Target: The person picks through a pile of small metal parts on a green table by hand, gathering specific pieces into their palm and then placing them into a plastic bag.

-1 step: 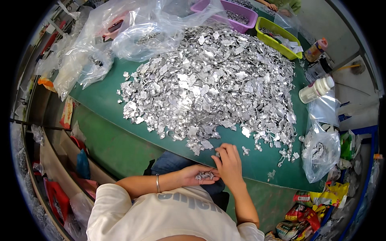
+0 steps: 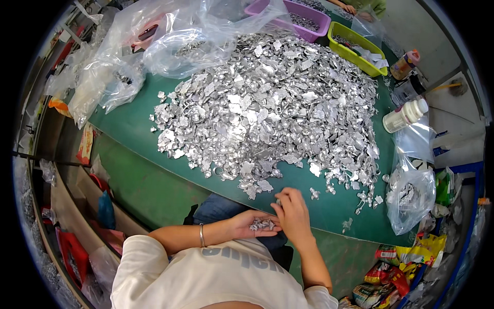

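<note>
A big heap of small silver metal pieces (image 2: 267,108) covers the green table (image 2: 128,123). My left hand (image 2: 247,224) lies palm up below the table's near edge, cupped around a small pile of the same silver pieces (image 2: 262,224). My right hand (image 2: 293,213) sits just to its right. Its bent fingertips rest at the table edge above the cupped pile. I cannot see whether they pinch a piece. A thin bracelet circles my left wrist.
Crumpled clear plastic bags (image 2: 128,67) lie at the back left. A purple basin (image 2: 309,20) and a yellow-green tray (image 2: 357,46) stand at the back, beside another person's hands (image 2: 355,7). At the right are a white bottle (image 2: 404,116), a bag of pieces (image 2: 411,195) and snack packets (image 2: 391,273).
</note>
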`<state>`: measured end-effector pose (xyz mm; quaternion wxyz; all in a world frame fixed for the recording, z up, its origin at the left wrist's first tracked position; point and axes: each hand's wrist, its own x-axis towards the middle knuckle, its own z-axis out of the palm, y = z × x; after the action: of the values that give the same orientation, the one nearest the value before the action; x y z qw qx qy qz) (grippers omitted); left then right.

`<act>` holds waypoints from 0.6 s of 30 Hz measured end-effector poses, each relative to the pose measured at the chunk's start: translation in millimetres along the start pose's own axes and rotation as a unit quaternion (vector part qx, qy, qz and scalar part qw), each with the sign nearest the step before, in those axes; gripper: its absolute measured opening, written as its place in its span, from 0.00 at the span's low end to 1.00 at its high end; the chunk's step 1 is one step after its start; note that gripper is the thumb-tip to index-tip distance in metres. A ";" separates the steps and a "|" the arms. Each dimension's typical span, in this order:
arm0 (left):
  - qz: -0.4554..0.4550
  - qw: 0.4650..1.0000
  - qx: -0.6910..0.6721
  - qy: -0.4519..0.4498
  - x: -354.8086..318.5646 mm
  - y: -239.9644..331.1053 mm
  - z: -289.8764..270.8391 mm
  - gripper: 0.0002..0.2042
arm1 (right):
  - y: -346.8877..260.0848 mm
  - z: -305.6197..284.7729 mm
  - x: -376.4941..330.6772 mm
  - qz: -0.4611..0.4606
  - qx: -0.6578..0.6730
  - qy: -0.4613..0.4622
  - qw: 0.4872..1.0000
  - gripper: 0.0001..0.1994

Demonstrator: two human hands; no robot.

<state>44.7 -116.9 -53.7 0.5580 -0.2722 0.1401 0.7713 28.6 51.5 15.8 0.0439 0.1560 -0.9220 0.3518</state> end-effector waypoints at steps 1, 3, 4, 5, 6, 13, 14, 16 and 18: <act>0.011 0.998 -0.044 -0.042 0.0 -0.5 -2.3 0.14 | -2.4 -0.3 -7.9 -0.008 0.028 -0.032 0.999 0.14; 0.034 0.983 -0.131 -0.126 2.0 -1.7 -10.5 0.15 | -9.5 -3.1 -20.1 -0.024 0.085 -0.097 0.991 0.14; -0.003 0.977 -0.165 -0.135 4.1 0.9 -14.5 0.13 | -15.4 -9.2 -21.0 -0.050 0.161 -0.134 0.977 0.13; -0.010 0.988 -0.136 -0.070 7.7 -0.4 -15.3 0.13 | -14.8 -9.2 -18.0 -0.040 0.159 -0.103 0.981 0.13; -0.016 0.994 -0.107 -0.003 12.4 -1.9 -14.1 0.13 | -13.2 -8.6 -10.6 -0.030 0.156 -0.072 0.985 0.13; -0.125 0.992 -0.001 -0.024 7.2 -0.8 -9.5 0.17 | 2.1 6.2 43.5 -0.019 -0.003 0.051 0.999 0.11; -0.130 0.983 -0.050 -0.122 8.5 -0.2 -22.4 0.16 | 6.4 7.0 40.7 -0.030 -0.019 0.037 0.999 0.10; -0.076 0.995 -0.057 -0.042 7.9 -0.9 -13.9 0.16 | 7.9 -1.9 28.4 -0.048 -0.009 -0.015 0.999 0.09; -0.055 0.993 -0.093 -0.039 2.3 1.0 -6.6 0.16 | 4.9 -10.2 14.6 -0.054 0.019 -0.065 0.996 0.09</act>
<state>45.0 -118.8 -60.5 0.5769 -0.2998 0.0308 0.7592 13.0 57.9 23.1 -0.0006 0.2289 -0.9064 0.3550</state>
